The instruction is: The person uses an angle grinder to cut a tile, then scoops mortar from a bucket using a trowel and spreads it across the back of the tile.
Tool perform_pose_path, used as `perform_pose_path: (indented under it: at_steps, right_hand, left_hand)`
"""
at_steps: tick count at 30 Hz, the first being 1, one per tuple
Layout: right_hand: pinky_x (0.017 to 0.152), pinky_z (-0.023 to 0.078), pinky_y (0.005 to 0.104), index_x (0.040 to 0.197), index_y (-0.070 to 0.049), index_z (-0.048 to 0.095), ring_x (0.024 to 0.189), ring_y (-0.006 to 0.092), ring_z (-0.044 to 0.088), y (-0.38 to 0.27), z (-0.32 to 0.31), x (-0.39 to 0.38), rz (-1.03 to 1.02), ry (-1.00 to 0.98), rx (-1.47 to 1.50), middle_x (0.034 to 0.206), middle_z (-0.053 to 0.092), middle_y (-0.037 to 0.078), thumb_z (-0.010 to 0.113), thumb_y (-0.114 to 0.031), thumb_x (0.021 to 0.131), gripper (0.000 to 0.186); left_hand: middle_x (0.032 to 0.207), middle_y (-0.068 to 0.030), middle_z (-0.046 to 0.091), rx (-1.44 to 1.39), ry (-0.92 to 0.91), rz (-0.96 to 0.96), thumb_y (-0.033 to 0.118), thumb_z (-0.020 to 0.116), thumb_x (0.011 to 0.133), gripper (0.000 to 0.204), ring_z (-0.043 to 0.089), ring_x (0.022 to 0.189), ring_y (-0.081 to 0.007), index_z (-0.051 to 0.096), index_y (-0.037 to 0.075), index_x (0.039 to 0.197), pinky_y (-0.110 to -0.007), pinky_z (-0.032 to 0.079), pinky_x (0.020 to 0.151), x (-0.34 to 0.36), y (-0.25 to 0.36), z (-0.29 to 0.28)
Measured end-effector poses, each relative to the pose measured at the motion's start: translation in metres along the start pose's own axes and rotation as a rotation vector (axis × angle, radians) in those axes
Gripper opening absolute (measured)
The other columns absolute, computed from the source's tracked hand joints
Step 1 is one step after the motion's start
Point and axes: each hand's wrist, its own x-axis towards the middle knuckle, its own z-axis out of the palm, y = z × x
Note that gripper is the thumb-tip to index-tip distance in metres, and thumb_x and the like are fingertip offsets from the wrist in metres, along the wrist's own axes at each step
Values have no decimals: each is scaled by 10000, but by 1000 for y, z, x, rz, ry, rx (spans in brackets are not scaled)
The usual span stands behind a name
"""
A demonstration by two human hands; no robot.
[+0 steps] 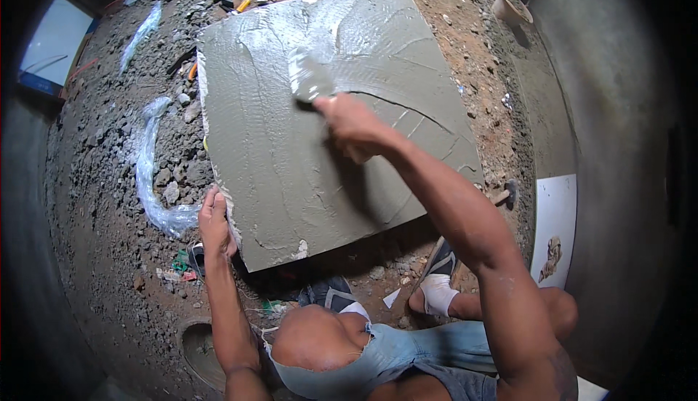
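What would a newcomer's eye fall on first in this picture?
Probably the large grey slab with its wet-looking, streaked surface, filling the middle of the view. Next, the right hand above it, holding a motion-blurred trowel, with the left hand at the slab's lower left edge. Crumpled clear plastic shines on the rubble at left.

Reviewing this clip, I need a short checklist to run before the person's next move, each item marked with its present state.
1. Tool in hand: ok, the right hand grips the trowel.
2. Left hand at the panel: ok, at its near left edge.
3. Blade flat on the grey coat: cannot tell, the blade is blurred.
4. Coat smooth throughout: not ok, ridges and a curved line show.
5. Clear plastic off the coat: ok, it lies on the rubble.
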Motion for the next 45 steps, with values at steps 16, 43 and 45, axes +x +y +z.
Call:
perform_pose_path:
  at_steps: [16, 43, 45]
  right_hand:
    - [381, 427, 364, 733, -22, 453, 457, 179, 533, -98, -96, 90, -92, 104, -625, 564, 475, 49, 412, -528, 1015, 581]
    - [530, 438, 440, 941, -24, 567, 608, 227, 562, 88, -365, 209, 121, 671, -218, 750, 588, 124, 364, -466, 1003, 491]
    - [489, 434, 424, 908, -45, 583, 552, 212, 548, 83, -360, 176, 115, 647, -226, 711, 585, 116, 375, -486, 1001, 497]
  left_hand:
    - [1220, -67, 626, -110, 59, -116, 203, 585, 993, 485, 577, 1083, -130, 454, -52, 1383, -260, 436, 957, -6, 5, 3]
    - [1077, -49, 654, -124, 100, -74, 167, 578, 992, 400, 599, 922, -96, 514, -77, 1302, -240, 476, 833, -9, 24, 21]
    - [1090, -56, 656, -83, 112, -63, 170, 576, 993, 412, 605, 939, -103, 506, -83, 1309, -239, 477, 846, -11, 21, 16]
